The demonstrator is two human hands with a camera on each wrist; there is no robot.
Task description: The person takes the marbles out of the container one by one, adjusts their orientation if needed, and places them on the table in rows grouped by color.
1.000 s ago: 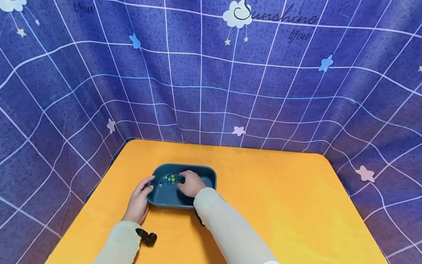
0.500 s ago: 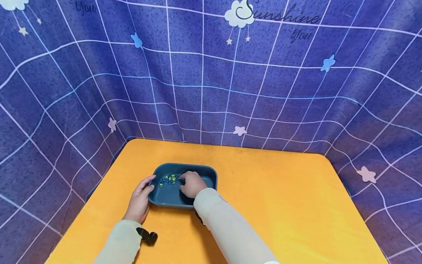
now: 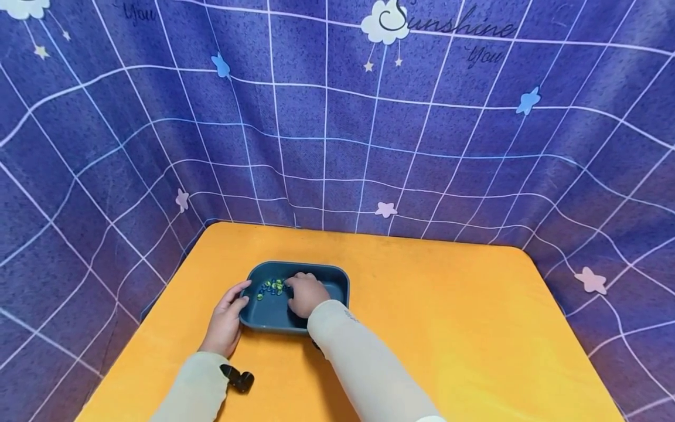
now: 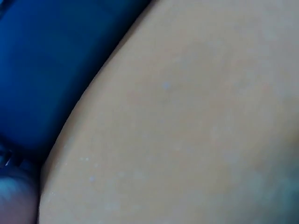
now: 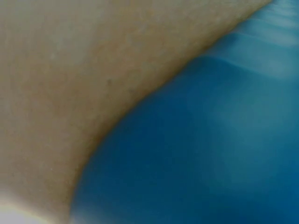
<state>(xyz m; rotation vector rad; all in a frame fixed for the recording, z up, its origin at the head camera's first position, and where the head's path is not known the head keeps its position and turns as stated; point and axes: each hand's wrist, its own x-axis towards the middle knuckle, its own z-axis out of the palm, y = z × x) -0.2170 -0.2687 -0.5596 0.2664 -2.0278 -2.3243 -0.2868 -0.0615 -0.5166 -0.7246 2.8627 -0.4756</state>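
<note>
Two hands work at one dark blue tray (image 3: 337,280), which sits on the orange tabletop (image 3: 448,328) toward its left edge, nearer the front than the back. A cluster of small green and blue beads (image 3: 271,286) lies in the tray's far left part.

Left hand (image 3: 225,321): rests against the tray's left wall, thumb on the rim, fingers fairly straight along the outside; it braces rather than grips. Right hand (image 3: 306,294): inside the tray, fingers curled down just beside the beads. Whether a bead is pinched between the fingertips cannot be told; both wrist views are blurred, showing only skin against blue plastic.

A small black object (image 3: 238,380) lies on the tabletop by the left sleeve, near the front edge.

Risks, as judged from here:
- Beads are round and loose on a smooth floor; a sweep of the curled fingers could scatter them across the tray.
- A bead lifted in a weak pinch could drop, bounce over the low rim and roll off the tabletop's left edge, which is close.
- The left hand only braces; a push from the right hand could slide the tray.
</note>
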